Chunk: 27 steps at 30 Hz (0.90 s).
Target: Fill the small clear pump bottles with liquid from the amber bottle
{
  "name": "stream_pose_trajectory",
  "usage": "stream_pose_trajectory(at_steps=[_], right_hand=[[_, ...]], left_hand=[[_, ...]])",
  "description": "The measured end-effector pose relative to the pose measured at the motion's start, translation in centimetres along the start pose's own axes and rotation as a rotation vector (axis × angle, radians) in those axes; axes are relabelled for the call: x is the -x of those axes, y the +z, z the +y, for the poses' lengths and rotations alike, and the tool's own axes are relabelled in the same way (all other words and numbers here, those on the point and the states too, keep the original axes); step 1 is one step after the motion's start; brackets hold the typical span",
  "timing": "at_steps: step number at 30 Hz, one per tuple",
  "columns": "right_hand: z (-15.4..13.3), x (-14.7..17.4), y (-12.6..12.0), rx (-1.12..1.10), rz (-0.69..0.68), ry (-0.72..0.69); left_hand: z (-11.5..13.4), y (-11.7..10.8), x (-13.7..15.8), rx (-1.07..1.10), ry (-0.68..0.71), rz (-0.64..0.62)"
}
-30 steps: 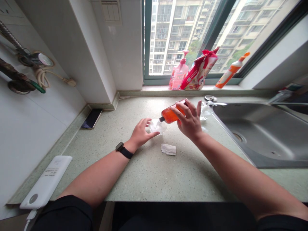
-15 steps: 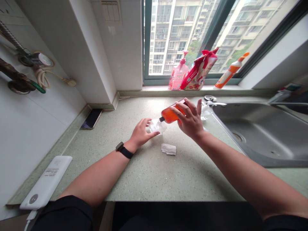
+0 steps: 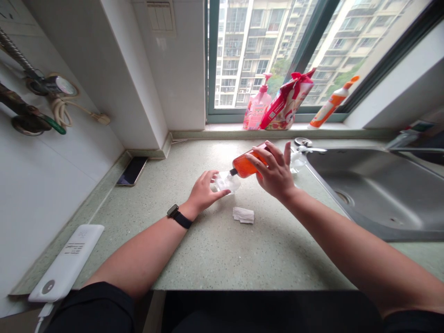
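My left hand (image 3: 204,190) is closed around a clear plastic container (image 3: 228,183) standing on the countertop, its fingers on the far side and thumb on the near side. In my right hand (image 3: 274,171) is a bottle of orange-red liquid (image 3: 244,165), tipped down to the left. The bottle's dark neck points into the mouth of the clear container; whether liquid flows out cannot be made out. A folded white tissue (image 3: 243,215) lies nearer to me. Behind my right hand shows a clear thing with a white top (image 3: 297,159), partly hidden.
To the right is a steel sink (image 3: 391,233). A phone (image 3: 132,171) and a white power bank (image 3: 67,262) lie at the left. Along the windowsill stand a pink pump bottle (image 3: 257,107), a red and white bag (image 3: 288,102) and an orange and white bottle (image 3: 329,109).
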State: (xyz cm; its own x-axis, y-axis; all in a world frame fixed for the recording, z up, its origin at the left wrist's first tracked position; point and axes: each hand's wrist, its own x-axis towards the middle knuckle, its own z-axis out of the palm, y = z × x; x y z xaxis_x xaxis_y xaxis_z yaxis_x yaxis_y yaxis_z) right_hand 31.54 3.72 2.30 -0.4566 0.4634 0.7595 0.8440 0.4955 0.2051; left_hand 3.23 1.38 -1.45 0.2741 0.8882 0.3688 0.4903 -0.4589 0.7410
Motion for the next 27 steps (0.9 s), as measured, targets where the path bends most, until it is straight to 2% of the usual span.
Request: stream_pose_trajectory(at_steps=[27], right_hand=[[0.11, -0.51, -0.44, 0.024, -0.003, -0.029]], left_hand=[[-0.26, 0.19, -0.02, 0.014, 0.002, 0.0]])
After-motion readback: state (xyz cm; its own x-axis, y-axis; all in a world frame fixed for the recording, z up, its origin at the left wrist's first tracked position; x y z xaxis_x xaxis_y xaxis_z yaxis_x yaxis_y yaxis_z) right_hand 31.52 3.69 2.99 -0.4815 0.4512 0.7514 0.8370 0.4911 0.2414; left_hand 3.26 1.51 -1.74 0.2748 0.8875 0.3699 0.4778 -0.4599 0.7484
